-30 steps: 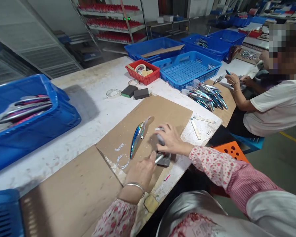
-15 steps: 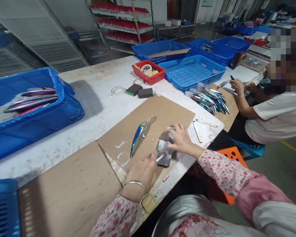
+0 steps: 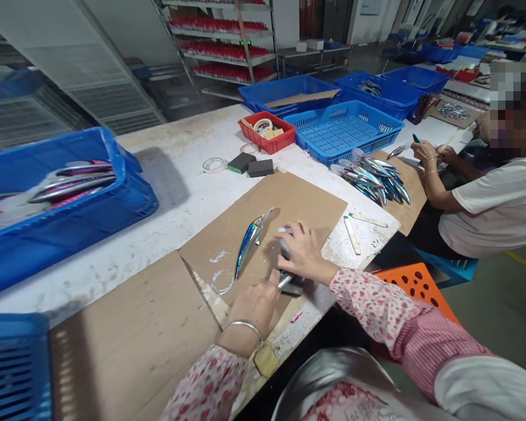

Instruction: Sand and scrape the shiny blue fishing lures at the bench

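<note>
My left hand, with a bangle at its wrist, is closed on a slim silvery fishing lure, mostly hidden by fingers. The lure lies over a dark grey block near the table's front edge. My right hand is closed around a grey, dusty sanding sponge, just above the lure; whether they touch I cannot tell. Left of the sponge, a blue and silver fishing lure with a clear lip rests on brown cardboard.
A blue crate of lures stands at left. Behind the cardboard are sanding blocks, a tape roll, a red basket and a blue tray. At right, a co-worker sits by a lure pile.
My right hand has moved left and slightly down with the sponge, now covering more of the grey block and the lure. My left hand has hardly moved; the view has shifted slightly.
</note>
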Available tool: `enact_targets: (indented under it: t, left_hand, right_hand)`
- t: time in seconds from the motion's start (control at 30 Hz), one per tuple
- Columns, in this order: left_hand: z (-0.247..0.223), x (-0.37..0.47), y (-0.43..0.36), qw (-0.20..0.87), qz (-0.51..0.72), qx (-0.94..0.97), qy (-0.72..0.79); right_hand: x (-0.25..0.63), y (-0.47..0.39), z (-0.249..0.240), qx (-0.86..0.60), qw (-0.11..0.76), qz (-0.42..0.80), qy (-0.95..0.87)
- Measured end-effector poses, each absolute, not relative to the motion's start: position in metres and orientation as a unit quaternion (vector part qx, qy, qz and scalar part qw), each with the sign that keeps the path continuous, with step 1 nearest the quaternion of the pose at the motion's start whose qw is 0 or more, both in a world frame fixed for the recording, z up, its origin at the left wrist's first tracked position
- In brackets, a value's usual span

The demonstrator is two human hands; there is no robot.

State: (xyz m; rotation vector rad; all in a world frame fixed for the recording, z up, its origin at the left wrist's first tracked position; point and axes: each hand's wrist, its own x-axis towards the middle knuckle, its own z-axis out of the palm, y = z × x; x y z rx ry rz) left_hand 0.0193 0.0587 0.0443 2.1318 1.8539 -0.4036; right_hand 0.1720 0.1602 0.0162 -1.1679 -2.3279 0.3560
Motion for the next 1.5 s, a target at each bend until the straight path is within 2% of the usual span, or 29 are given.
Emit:
enact_targets:
  t: [0.1, 0.27, 0.4, 0.5, 0.6, 0.73, 0.9, 1.17, 1.37, 1.5]
  left_hand:
    - [0.048, 0.022, 0.058, 0.128, -0.177, 0.741, 0.636]
    - [0.053, 0.028, 0.055, 0.117, -0.162, 0.731, 0.652]
    - [0.053, 0.027, 0.056, 0.144, -0.145, 0.719, 0.664]
    - [0.054, 0.024, 0.055, 0.173, -0.123, 0.716, 0.665]
    - [0.057, 0.023, 0.051, 0.284, -0.032, 0.694, 0.661]
    - [0.057, 0.024, 0.043, 0.483, 0.024, 0.579, 0.656]
    - [0.043, 0.018, 0.045, 0.561, 0.079, 0.527, 0.633]
    - [0.041, 0.012, 0.056, 0.576, 0.115, 0.553, 0.591]
    - [0.043, 0.014, 0.056, 0.551, 0.117, 0.563, 0.605]
    - [0.041, 0.014, 0.055, 0.557, 0.118, 0.556, 0.605]
  right_hand:
    - [0.187, 0.163, 0.014, -0.442, 0.254, 0.146, -0.848]
    - [0.180, 0.159, 0.016, -0.463, 0.243, 0.119, -0.844]
    - [0.160, 0.162, 0.018, -0.441, 0.269, 0.130, -0.846]
    - [0.173, 0.177, 0.018, -0.495, 0.312, 0.119, -0.802]
    - [0.192, 0.190, 0.018, -0.533, 0.370, 0.122, -0.751]
    - [0.199, 0.196, 0.013, -0.528, 0.371, 0.143, -0.750]
    - [0.195, 0.189, 0.009, -0.524, 0.379, 0.159, -0.746]
    - [0.186, 0.150, 0.013, -0.462, 0.268, 0.145, -0.833]
    - [0.185, 0.164, 0.014, -0.506, 0.263, 0.117, -0.813]
    - [0.182, 0.158, 0.014, -0.468, 0.258, 0.143, -0.833]
